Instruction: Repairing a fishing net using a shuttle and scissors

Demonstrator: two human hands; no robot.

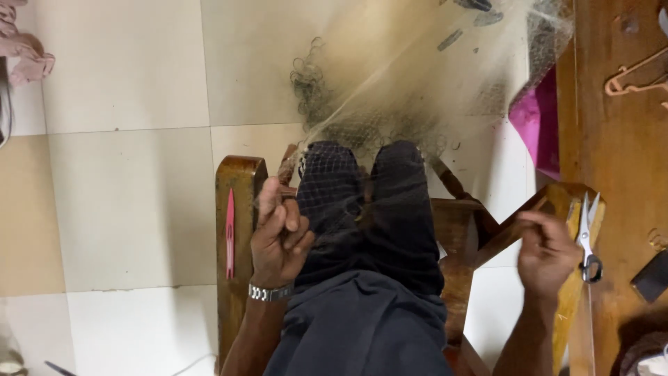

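Pinching the fine pale fishing net (pixel 417 76) between curled fingers, the left hand (pixel 278 237) rests by the left knee; a metal watch (pixel 270 292) sits on its wrist. The right hand (pixel 546 251) is closed too, over the wooden chair arm (pixel 567 209), but what it grips I cannot tell. The net spreads from the dark trousers (pixel 369 209) up over the tiled floor (pixel 125 195). A pink netting needle (pixel 229 233) lies on the left arm of the chair, scissors (pixel 589 240) on the right one.
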